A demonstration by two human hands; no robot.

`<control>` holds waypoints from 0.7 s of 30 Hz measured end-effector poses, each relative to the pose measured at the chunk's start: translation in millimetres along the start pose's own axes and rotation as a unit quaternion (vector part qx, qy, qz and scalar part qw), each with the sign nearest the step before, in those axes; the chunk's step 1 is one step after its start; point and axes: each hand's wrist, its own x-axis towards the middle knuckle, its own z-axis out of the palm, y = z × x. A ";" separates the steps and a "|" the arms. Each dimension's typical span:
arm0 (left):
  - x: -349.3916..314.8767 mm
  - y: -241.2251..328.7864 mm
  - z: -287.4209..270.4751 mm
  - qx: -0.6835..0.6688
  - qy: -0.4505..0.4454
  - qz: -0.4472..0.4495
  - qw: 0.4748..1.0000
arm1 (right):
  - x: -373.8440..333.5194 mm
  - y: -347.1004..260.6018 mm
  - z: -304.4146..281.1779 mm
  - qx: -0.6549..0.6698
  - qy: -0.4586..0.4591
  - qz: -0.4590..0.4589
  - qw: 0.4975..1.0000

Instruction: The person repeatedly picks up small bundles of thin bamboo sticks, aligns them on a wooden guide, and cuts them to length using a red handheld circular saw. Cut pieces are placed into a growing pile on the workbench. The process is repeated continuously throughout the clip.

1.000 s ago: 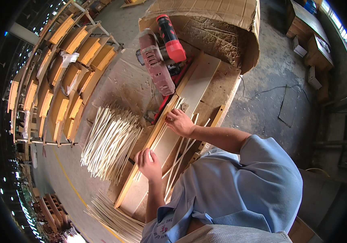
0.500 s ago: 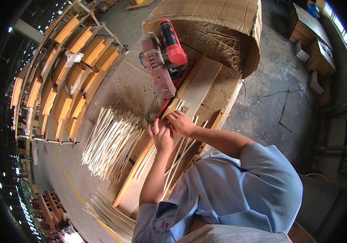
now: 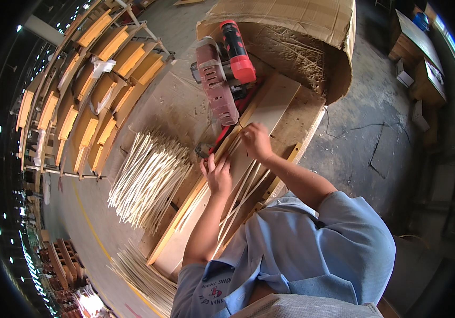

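Note:
My left hand (image 3: 218, 174) presses its fingers over a few thin wooden sticks (image 3: 198, 200) lying along a wooden fence (image 3: 182, 221), just below the saw. Farther up the same fence, my right hand (image 3: 256, 141) is curled closed and slightly blurred; whatever its fingers hold is hidden. Both hands are close to a red-and-black power miter saw (image 3: 231, 58) with a dusty reddish guard (image 3: 218, 85). Its blade cannot be made out. More loose sticks (image 3: 236, 199) lie slanted across the bench by my forearms.
A thick pile of pale sticks (image 3: 150, 177) lies left of the fence, with another bundle (image 3: 142, 278) lower down. A cardboard box (image 3: 286, 16) holding offcuts stands behind the saw. A rack of wooden parts (image 3: 87, 95) is at far left, and a cable (image 3: 362, 127) crosses the right floor.
My right hand has moved away from my left one, up along the fence, and its fingers have curled in. My left hand stays at the sticks by the saw. The view has shifted slightly.

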 end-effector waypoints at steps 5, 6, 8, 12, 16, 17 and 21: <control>-0.5 1.9 1.0 -0.006 0.031 0.009 0.999 | 27.6 23.8 -4.2 -0.024 -0.034 0.012 0.999; -0.3 1.3 1.5 -0.006 0.032 0.008 0.999 | 27.7 25.1 -3.5 -0.034 -0.042 0.002 0.999; 0.2 0.6 1.9 -0.008 0.035 0.006 0.999 | 27.4 27.4 -2.9 -0.044 -0.052 -0.006 0.998; -0.2 1.9 2.1 -0.010 0.041 0.004 0.999 | 27.5 29.8 -2.7 -0.048 -0.064 0.000 0.997; 2.1 3.1 1.6 -0.017 0.054 0.009 0.998 | 26.7 32.1 -2.2 -0.047 -0.058 -0.003 0.997; 1.5 2.0 1.7 -0.020 0.057 0.010 0.998 | 26.9 30.9 -2.1 -0.047 -0.062 -0.003 0.997; 0.6 0.7 2.7 -0.023 0.061 0.009 0.998 | 27.0 29.1 -2.8 -0.046 -0.068 -0.002 0.997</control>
